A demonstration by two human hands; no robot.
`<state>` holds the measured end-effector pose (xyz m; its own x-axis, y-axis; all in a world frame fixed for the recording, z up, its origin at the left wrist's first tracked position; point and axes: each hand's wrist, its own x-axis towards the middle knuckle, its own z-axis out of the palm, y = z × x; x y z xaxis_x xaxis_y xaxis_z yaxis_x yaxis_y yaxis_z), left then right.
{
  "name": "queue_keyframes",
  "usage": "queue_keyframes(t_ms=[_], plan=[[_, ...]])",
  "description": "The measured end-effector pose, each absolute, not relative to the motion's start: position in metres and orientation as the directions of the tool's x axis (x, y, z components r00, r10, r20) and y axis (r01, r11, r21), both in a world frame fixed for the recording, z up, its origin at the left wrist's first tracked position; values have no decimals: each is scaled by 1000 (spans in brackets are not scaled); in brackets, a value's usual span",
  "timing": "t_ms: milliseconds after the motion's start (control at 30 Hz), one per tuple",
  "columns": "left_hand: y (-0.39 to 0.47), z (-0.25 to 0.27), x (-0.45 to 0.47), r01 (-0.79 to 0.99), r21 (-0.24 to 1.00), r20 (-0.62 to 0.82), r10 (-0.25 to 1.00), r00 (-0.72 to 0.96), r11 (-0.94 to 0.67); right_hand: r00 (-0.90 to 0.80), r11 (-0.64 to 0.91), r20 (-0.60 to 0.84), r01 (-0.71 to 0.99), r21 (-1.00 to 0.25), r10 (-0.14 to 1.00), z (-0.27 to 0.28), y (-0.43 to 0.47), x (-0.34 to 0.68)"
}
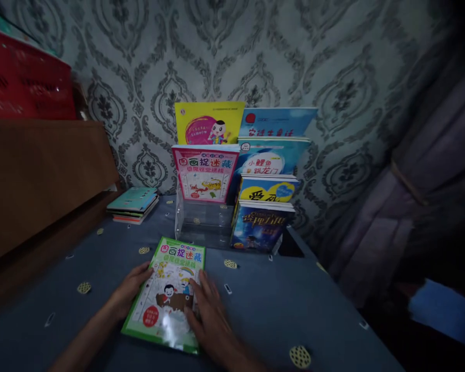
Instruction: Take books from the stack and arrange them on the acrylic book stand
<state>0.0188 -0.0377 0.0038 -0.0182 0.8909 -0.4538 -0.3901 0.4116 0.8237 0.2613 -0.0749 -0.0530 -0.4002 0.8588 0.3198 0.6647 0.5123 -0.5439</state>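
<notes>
A green-bordered children's picture book [174, 310] lies tilted in front of me, its cover facing up and a glare patch near its bottom. My left hand [130, 289] grips its left edge, with the thumb at the cover's side and the other fingers partly hidden. At the right edge, my right hand [211, 315] holds the book with thumb and fingers over the cover's side. Just beyond stands a clear acrylic book rack [205, 235]. A pink-bordered book [206, 178] and a yellow book [191, 121] stand in its left column.
Blue books [275, 157] and a dark blue book [259, 230] fill the rack's right column. A stack of books [134, 204] lies at the back left. Beside it rises a brown cabinet [42, 181] bearing a red basket [27, 77]. A tied curtain [403, 181] hangs right.
</notes>
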Motion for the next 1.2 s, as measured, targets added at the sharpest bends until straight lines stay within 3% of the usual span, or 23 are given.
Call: queue_keyframes(t_ms=[167,300,433,533,667,933,1200], plan=[[-54,22,24,-454,810,-412,911,9,370,-234,428,360,563,-707,903,-67,-61,263],[-59,28,28,-499,788,-407,913,14,359,-84,304,292,295,-906,953,-62,-46,262],[-59,33,31,-511,793,-369,929,29,331,-177,99,115,-99,-990,977,-35,-40,265],[-56,41,33,-494,817,-336,942,12,298,-232,82,126,-193,-978,965,-8,-40,270],[-49,57,32,-444,866,-243,969,35,233,-225,161,199,-177,-971,954,22,-41,278],[-28,79,49,-343,938,63,997,49,-42,-141,459,447,70,-885,883,53,-46,287],[-24,61,66,-312,944,109,994,-8,-106,-11,471,487,272,-839,873,18,-60,281]])
